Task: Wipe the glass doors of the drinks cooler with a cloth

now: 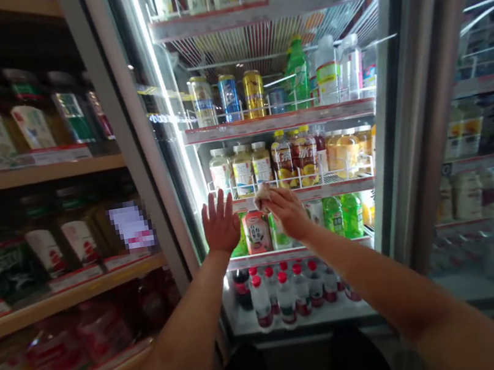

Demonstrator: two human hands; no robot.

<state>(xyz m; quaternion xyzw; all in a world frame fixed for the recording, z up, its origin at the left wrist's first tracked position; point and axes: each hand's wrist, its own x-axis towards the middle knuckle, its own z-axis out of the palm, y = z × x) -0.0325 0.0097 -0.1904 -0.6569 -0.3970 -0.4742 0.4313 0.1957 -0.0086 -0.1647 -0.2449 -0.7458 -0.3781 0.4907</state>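
My left hand (221,224) is raised with its fingers stretched out and spread. It lies flat toward the glass door (235,78) of a lit drinks fridge, and nothing is in it. A little to its right, my right hand (288,211) pinches a crumpled whitish cloth (262,195) at the glass. Whether the cloth or the left palm actually touches the pane I cannot tell. Behind the hands are a shelf edge (335,189), a pink-labelled bottle (257,233) and green bottles (343,217), partly covered by my fingers and arms.
Fridge shelves hold cans (254,92) and brown tea bottles (284,161); red-capped bottles (285,297) stand at the bottom. Wooden shelves (41,174) with jars and bottles run along the left. A metal door frame (425,103) and another fridge section are on the right.
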